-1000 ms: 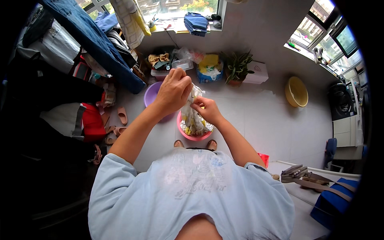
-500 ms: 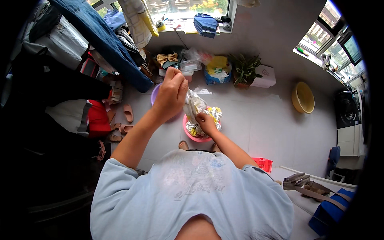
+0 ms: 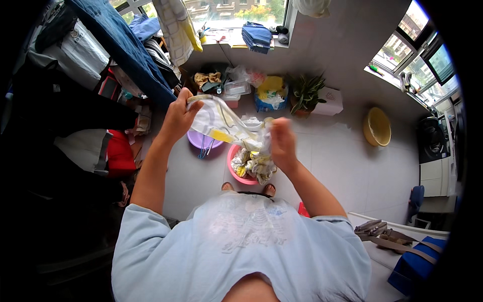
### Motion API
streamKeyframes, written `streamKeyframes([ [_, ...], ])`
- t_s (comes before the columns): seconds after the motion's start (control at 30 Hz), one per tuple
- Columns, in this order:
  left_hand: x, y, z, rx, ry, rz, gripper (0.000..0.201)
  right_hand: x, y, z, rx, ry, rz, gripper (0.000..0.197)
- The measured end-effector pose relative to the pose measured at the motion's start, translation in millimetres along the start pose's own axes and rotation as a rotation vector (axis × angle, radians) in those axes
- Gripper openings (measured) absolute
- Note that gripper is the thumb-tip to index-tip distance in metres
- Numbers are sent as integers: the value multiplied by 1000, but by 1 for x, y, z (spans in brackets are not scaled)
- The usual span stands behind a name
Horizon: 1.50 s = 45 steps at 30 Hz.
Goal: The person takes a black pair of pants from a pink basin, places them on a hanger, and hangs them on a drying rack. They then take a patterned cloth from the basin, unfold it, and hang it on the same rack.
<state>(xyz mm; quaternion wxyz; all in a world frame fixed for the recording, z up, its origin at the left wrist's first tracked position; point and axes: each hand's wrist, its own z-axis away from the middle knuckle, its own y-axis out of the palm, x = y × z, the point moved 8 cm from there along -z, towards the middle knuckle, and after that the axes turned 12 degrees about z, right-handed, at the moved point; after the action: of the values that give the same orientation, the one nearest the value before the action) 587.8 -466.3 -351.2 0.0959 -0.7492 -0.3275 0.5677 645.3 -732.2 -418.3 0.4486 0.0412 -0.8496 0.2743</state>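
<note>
A white cloth patterned in yellow and grey (image 3: 214, 120) stretches between my two hands in front of me. My left hand (image 3: 178, 120) is closed on its left end, held higher up. My right hand (image 3: 283, 146), a little smeared by motion, is closed around a gathered part further right. Below them, more crumpled fabric of the same pattern (image 3: 259, 165) fills a pink basin (image 3: 233, 173) on the floor by my feet; whether it is one piece with the held part I cannot tell. Beside it is a purple basin (image 3: 216, 144) with blue hangers (image 3: 205, 150) in it.
Clothes, among them blue trousers (image 3: 118, 45), hang at the left. Along the far wall stand a blue bag (image 3: 265, 104), a potted plant (image 3: 306, 95) and a white box (image 3: 329, 101). A yellow basin (image 3: 377, 127) leans at the right wall. A blue bag (image 3: 415, 267) lies lower right.
My right hand has risen out of the pink basin and moved right. My left hand has moved left and slightly down. The cloth, bunched before, is now spread between them.
</note>
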Motion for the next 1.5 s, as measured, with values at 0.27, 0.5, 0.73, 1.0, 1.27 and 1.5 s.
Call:
streamKeyframes([
  [0.27, 64, 6, 5, -52, -94, 295, 13, 7, -49, -47, -455, -3, -189, 8],
  [0.5, 61, -3, -1, -173, -120, 305, 11, -8, -19, -50, -109, 87, 54, 6],
  [0.73, 39, 7, 8, -170, 16, 176, 20, -1, 3, -35, 164, -168, 266, 10],
  [1.0, 45, 28, 17, -186, -264, 1088, 23, 0, -39, -65, -228, -14, -101, 6],
  [1.27, 20, 46, 28, 122, -297, 673, 28, -1, -33, -58, 98, 230, 171, 12],
  [1.5, 40, 37, 26, 79, -321, 579, 23, -6, -54, -75, 4, 215, 172, 14],
])
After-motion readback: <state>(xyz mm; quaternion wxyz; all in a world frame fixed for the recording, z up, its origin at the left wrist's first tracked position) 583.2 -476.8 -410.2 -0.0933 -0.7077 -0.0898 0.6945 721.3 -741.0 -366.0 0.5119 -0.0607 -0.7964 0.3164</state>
